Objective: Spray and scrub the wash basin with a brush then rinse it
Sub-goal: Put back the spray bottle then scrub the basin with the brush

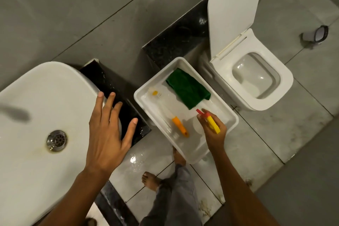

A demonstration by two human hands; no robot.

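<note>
**Hand and Tool Positions at the Wash Basin**

While the left hand (105, 134) hovers flat over the right edge of the wash basin (36, 97), its fingers (100, 104) are spread wide apart and hold nothing. The fingertips reach past the basin rim and lie over the black countertop (126, 108) beside it. A metal drain (56, 140) sits in the basin floor, left of this hand, with a brownish stain around it.

The right hand (213, 130) is closed around the head of a spray bottle (211, 121), which has a yellow trigger and a red nozzle. The nozzle points up and to the left in the frame. The bottle body is hidden below the hand, so it cannot be determined whether the bottle rests on the tray floor or is lifted clear of it.

A white tray (145, 90) stands between the basin and the toilet (256, 79), and the right hand is positioned over its near right corner. Inside the tray:

- A brush (178, 126) with an orange handle and a clear shaft lies diagonally, its bristle head toward the far left corner.
- A green cloth (189, 88) lies folded against the far right side.

The toilet lid is raised. Bare feet (150, 180) stand on the wet floor tiles below the tray.
</note>
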